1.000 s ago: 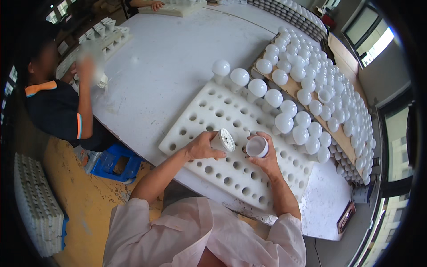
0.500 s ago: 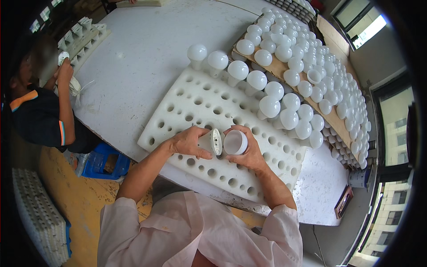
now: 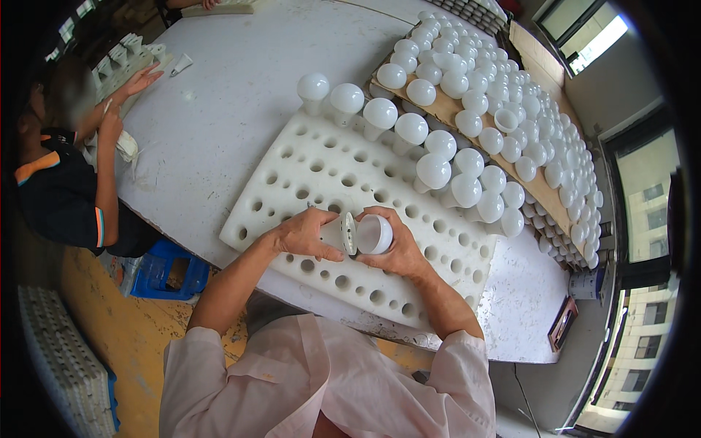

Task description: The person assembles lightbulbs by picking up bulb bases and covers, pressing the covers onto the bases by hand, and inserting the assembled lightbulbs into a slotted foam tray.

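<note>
My left hand [image 3: 308, 232] is closed round a white light bulb base [image 3: 340, 233], its flat disc with small components turned to the right. In my right hand [image 3: 400, 244] I grip a white bulb cover [image 3: 374, 235], a hollow dome whose open rim faces the disc. The two parts are side by side, rim close to disc; whether they touch I cannot tell. Both hands are above a white foam tray [image 3: 288, 191] full of round holes. Assembled bulbs [image 3: 380, 114] stand in a row along its far edge and cluster at its right corner.
A board [image 3: 442, 113] crowded with white bulbs lies at the right, above stacked trays. At the left, a co-worker [image 3: 69, 193] handles parts beside another tray; a loose bulb base [image 3: 181, 64] lies near their hand. A blue stool [image 3: 171, 269] stands below the table's left edge.
The base and the cover have come slightly closer together. The co-worker's one hand has reached out over the table, and a bulb base now lies there. The whole view has shifted a little.
</note>
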{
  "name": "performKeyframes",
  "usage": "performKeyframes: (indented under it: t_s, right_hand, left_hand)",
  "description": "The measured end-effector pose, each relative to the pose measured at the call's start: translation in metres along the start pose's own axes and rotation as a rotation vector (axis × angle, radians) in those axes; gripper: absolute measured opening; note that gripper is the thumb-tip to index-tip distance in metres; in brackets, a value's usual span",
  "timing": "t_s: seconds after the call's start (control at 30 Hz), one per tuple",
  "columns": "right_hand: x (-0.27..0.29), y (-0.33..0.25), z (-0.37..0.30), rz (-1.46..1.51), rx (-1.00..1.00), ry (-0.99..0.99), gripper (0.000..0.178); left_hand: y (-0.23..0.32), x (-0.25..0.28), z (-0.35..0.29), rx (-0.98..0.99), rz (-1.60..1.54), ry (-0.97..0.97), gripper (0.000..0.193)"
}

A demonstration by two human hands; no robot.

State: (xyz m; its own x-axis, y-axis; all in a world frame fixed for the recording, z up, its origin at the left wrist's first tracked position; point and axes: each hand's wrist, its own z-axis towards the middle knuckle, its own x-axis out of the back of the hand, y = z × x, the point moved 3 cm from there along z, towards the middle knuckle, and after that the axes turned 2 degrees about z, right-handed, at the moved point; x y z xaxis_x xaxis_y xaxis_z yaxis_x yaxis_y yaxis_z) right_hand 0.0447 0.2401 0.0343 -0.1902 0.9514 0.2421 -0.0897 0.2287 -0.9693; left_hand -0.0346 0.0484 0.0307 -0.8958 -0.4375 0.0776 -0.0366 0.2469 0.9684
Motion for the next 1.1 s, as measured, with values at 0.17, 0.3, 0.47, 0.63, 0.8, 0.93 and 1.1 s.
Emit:
performKeyframes:
  t_s: [0.17,0.3,0.47,0.63,0.8,0.93,1.1]
  right_hand:
    - [-0.003,-0.006,-0.001,-0.269,0.037,-0.057,0.085]
    - [-0.005,-0.018,0.003,-0.416,0.040,-0.103,0.086]
    - [-0.011,-0.028,0.011,-0.501,0.105,-0.128,0.083]
    - [-0.016,-0.024,0.006,-0.546,0.159,-0.134,0.080]
    - [-0.023,-0.016,-0.008,-0.620,0.194,-0.075,0.079]
    - [-0.023,-0.018,-0.015,-0.690,0.293,-0.061,0.079]
    - [-0.020,-0.018,-0.019,-0.730,0.353,-0.048,0.081]
  left_hand:
    - [0.002,-0.003,0.002,0.074,0.081,-0.013,0.045]
    - [0.001,0.000,0.007,0.085,0.198,-0.012,0.043]
    - [0.003,0.005,0.005,0.074,0.248,0.019,0.044]
    - [-0.005,-0.001,0.004,0.038,0.337,0.018,0.057]
    - [-0.001,-0.015,0.000,0.070,0.255,0.016,0.064]
    - [-0.004,-0.019,0.002,-0.032,0.406,0.048,0.068]
    - [0.015,-0.022,0.003,0.062,0.447,-0.054,0.068]
